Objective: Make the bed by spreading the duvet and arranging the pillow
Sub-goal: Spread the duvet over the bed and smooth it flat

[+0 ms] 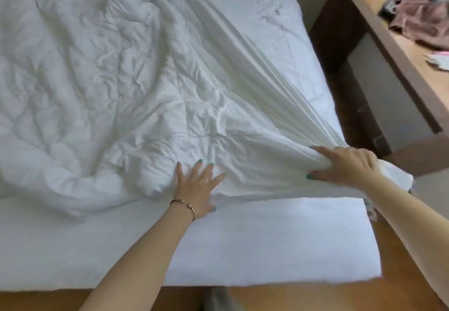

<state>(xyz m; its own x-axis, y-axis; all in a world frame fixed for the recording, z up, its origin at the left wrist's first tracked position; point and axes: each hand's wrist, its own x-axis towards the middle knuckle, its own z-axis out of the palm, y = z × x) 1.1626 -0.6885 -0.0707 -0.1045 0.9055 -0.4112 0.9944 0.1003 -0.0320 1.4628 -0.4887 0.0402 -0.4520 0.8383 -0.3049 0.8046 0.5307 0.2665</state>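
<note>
Duvet (pixel 102 72) lay white and crumpled over most of the bed (pixel 267 242), bunched into soft ridges at the left and reaching almost to the near edge, where a strip of bare white mattress cover showed. Just right of centre, the left hand (pixel 194 189) rested flat on the duvet near its lower edge, fingers straight and spread, pressing the fabric down without holding it; a thin bracelet (pixel 184 205) circled that wrist. Further right, at the bed's near corner, the right hand (pixel 345 165) had its fingers and thumb curled round a gathered bunch of the duvet, and taut folds ran from that grip up and back across the bed. Beyond the bed's right side stood a wooden surface (pixel 401 50) carrying a heap of clothes (pixel 422 16).
</note>
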